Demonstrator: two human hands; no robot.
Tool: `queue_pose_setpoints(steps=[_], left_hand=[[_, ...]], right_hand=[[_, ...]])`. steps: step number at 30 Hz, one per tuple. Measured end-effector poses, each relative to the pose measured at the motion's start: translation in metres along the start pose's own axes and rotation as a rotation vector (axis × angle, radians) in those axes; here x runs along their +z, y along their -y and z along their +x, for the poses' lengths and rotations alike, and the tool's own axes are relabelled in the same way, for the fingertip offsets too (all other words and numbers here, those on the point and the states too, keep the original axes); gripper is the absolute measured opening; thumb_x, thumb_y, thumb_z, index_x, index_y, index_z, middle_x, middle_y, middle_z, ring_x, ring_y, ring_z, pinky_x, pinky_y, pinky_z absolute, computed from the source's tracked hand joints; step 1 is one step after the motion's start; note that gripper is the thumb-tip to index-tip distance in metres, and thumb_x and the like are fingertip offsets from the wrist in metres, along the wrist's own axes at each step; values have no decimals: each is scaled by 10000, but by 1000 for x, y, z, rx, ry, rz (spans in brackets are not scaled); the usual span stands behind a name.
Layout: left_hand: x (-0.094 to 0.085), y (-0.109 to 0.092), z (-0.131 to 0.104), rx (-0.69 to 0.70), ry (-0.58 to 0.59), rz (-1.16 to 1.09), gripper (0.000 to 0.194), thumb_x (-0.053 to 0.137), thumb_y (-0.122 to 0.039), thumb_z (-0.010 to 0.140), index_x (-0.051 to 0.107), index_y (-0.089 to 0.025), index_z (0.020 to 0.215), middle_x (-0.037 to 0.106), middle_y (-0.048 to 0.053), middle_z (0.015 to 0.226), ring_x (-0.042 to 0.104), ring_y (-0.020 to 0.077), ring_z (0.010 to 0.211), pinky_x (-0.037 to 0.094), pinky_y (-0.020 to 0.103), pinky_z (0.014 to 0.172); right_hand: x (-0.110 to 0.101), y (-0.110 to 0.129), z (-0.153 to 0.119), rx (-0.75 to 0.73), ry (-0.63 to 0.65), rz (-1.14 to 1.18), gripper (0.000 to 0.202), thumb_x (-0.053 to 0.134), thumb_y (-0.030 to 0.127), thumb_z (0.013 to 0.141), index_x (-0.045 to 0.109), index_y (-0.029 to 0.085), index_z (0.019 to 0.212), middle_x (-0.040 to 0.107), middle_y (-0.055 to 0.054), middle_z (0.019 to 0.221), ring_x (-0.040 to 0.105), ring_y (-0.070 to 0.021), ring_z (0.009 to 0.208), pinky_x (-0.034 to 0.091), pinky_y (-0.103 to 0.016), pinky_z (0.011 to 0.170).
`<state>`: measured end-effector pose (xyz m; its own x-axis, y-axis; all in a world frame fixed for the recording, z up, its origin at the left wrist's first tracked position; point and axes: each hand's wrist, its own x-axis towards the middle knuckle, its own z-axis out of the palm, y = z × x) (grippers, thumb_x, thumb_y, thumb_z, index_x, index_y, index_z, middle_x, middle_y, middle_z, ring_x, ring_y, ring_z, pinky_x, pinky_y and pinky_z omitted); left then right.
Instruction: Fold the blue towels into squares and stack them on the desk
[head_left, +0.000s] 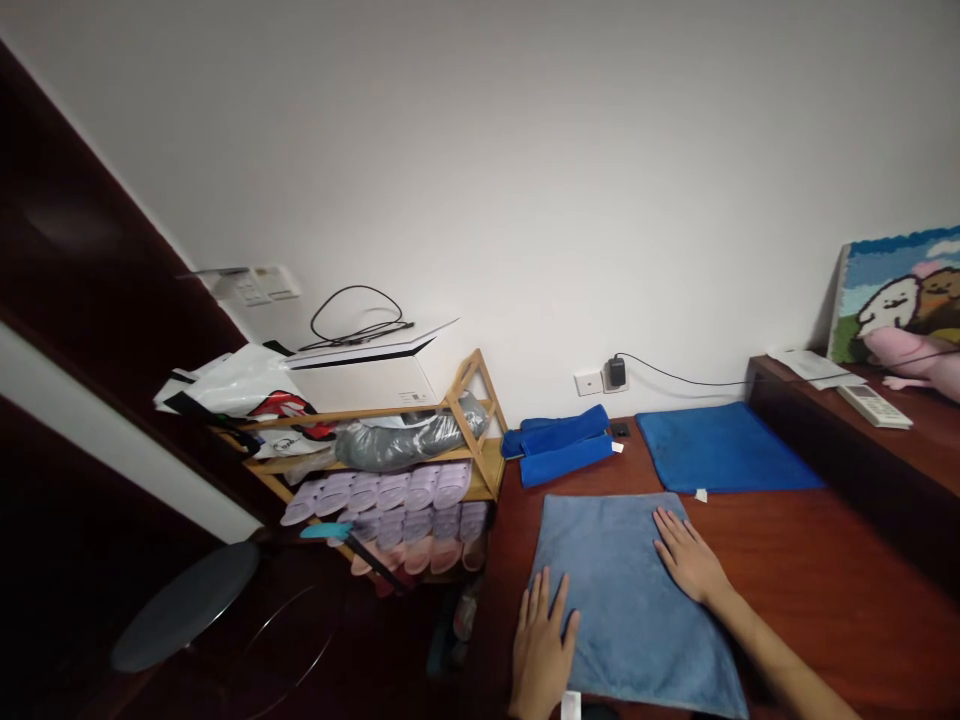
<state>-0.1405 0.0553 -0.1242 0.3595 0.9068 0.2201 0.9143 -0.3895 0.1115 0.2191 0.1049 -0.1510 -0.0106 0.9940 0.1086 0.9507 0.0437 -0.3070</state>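
A greyish-blue cloth (611, 600) lies spread out on the reddish-brown table (855, 590), with a white tag at its near edge. My left hand (542, 645) rests on the cloth's left edge, fingers apart. Near its upper right edge, my right hand (690, 557) lies flat on the fabric with its fingers stretched out. Neither hand grips anything. Beyond it, a brighter blue cloth (724, 448) is laid flat at the back right of the table. Several folded blue cloths (562, 445) sit in a pile at the back left.
Left of the table stands a wooden rack (480, 420) with several slippers (394, 490), a white box (367, 380) and bags. A round stool (187, 605) is at lower left. On the raised shelf at right lie a remote (874, 407) and a pink plush toy (915, 360). A black plug (616, 372) is in the wall.
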Motion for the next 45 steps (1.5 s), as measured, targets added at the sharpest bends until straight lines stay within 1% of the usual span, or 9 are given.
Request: queue_pose_setpoints(steps=[6, 10, 15, 18, 25, 33, 39, 43, 45], left_hand=[[-6, 3, -10, -21, -40, 21, 576, 388, -397, 1073, 276, -364, 1637, 324, 27, 1693, 371, 299, 1532, 398, 567, 1218], [-24, -49, 61, 143, -59, -57, 570, 338, -355, 1088, 254, -311, 1650, 306, 30, 1706, 332, 273, 1552, 372, 521, 1241], [3, -101, 145, 348, 36, -148, 564, 375, -424, 1079, 302, -335, 1632, 325, 32, 1699, 327, 275, 1554, 304, 535, 1267], [21, -75, 159, 276, 84, -140, 554, 382, -503, 1072, 365, -358, 1606, 359, 39, 1684, 334, 263, 1552, 299, 528, 1266], [23, 36, 143, 28, 35, 9, 570, 349, -445, 1078, 352, -265, 1619, 353, 75, 1685, 310, 248, 1561, 324, 487, 1253], [18, 37, 141, -43, -19, 30, 557, 372, -406, 1053, 467, -188, 1557, 420, 118, 1649, 372, 272, 1533, 347, 488, 1242], [2, -18, 153, 134, -76, -41, 542, 343, -378, 1067, 440, -207, 1573, 397, 90, 1667, 342, 247, 1548, 294, 489, 1272], [21, -84, 163, 276, -13, -175, 560, 322, -506, 1077, 432, -287, 1581, 348, 62, 1693, 306, 244, 1564, 292, 480, 1273], [32, -91, 164, 196, 12, -190, 572, 331, -538, 1069, 446, -298, 1575, 366, 72, 1683, 327, 258, 1555, 290, 492, 1271]], right_hand=[[-11, 13, 27, 152, -66, -13, 719, 173, 442, 1035, 314, 49, 1620, 272, -133, 1705, 199, -248, 1595, 188, -462, 1296], [-4, 19, 35, 171, -28, -29, 739, 205, 456, 1023, 323, 25, 1611, 272, -153, 1700, 209, -271, 1592, 186, -465, 1292], [13, 13, 34, 138, -67, -51, 732, 201, 465, 1022, 328, 59, 1618, 293, -144, 1694, 216, -267, 1591, 180, -481, 1288], [15, 10, 34, 142, -60, -76, 742, 183, 472, 1025, 314, 53, 1622, 287, -139, 1697, 213, -265, 1592, 176, -469, 1289], [12, 11, 37, 150, -37, -83, 752, 163, 487, 1025, 270, 64, 1638, 260, -132, 1705, 207, -257, 1594, 163, -468, 1288], [-1, 17, 50, 135, 2, -110, 718, 192, 436, 1020, 324, 66, 1620, 288, -129, 1693, 229, -244, 1588, 159, -464, 1290], [4, 24, 35, 159, -33, -82, 743, 188, 464, 1023, 322, 34, 1614, 284, -144, 1692, 217, -260, 1591, 169, -476, 1292], [1, 26, 31, 172, -3, -104, 746, 160, 457, 1024, 298, 29, 1620, 267, -132, 1700, 193, -256, 1597, 152, -477, 1295], [-1, 26, 31, 179, 13, -123, 751, 145, 463, 1024, 284, 33, 1624, 248, -126, 1706, 195, -251, 1597, 157, -472, 1293]])
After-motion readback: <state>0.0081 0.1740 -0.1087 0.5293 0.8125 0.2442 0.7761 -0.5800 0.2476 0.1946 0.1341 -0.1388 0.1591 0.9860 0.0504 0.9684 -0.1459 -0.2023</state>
